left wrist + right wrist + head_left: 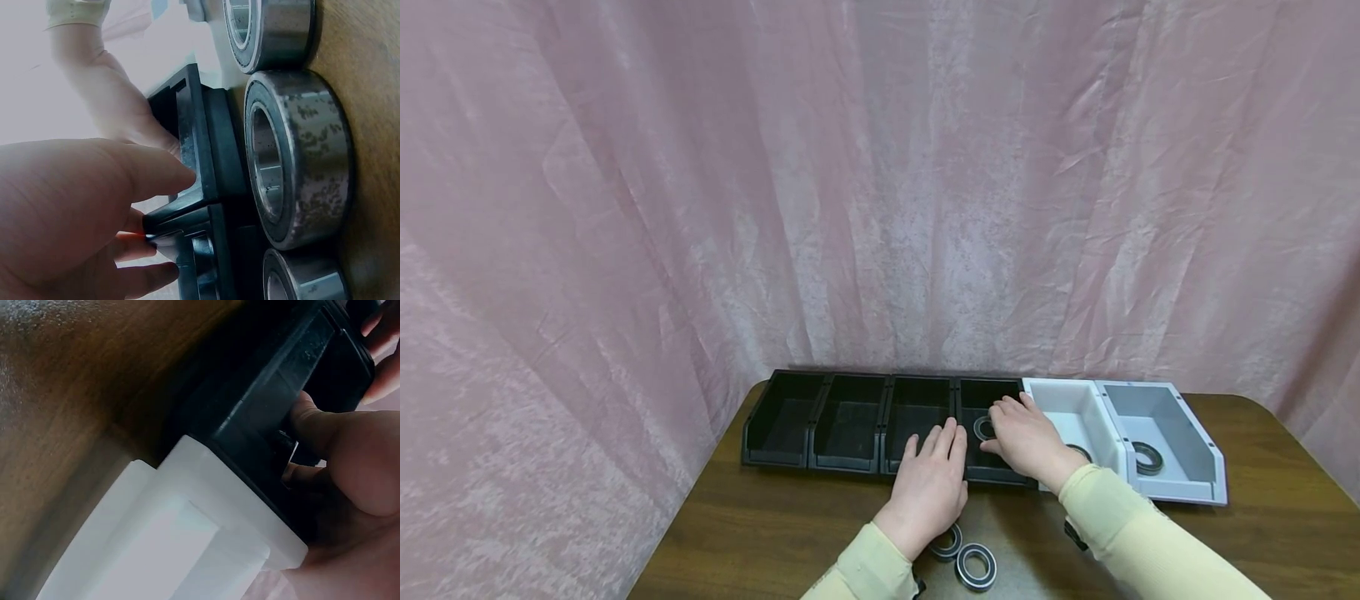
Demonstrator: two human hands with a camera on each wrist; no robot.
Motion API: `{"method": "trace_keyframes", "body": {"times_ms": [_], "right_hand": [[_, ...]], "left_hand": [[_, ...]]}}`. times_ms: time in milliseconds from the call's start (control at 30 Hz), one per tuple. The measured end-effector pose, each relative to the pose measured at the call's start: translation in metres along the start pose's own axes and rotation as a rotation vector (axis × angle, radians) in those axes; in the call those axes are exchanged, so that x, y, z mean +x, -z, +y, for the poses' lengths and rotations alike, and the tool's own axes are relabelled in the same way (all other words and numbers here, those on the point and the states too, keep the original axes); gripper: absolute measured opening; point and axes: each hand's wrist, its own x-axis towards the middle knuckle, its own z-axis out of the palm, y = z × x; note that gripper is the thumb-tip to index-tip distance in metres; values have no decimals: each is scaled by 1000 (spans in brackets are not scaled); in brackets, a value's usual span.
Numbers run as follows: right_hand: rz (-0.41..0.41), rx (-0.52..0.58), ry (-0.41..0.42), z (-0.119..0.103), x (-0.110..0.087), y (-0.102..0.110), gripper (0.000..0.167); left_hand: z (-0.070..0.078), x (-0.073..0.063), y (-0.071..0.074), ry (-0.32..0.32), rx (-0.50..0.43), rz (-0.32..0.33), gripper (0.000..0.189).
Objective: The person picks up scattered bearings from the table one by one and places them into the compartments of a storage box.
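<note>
My right hand (1028, 437) reaches into the rightmost black bin (992, 392) with its thumb and fingers curled about a ball bearing (980, 428). In the right wrist view, a sliver of the bearing's metal shows between thumb and fingers; the rest is hidden. My left hand (928, 487) holds nothing; its fingers extend over the front of the neighbouring black bin (917, 392), near the divider. Below the left hand, bearings lie on the table: one bearing (976, 567) is in full view, another bearing (953, 543) is partly covered by the wrist.
Two more black bins (848, 383) continue the row to the left. On the right, a white bin (1063, 396) holds a partly hidden bearing (1080, 452), and a light grey bin (1165, 417) holds another bearing (1147, 458). The wooden table (722, 533) ends at a pink curtain (887, 208).
</note>
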Motion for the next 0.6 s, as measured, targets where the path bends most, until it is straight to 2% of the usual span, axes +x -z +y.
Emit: {"method": "trace_keyframes", "body": {"times_ms": [600], "right_hand": [[31,-76,37,-2,-1,-7,54]], "left_hand": [[0,0,0,-4,4,19,75]]}}
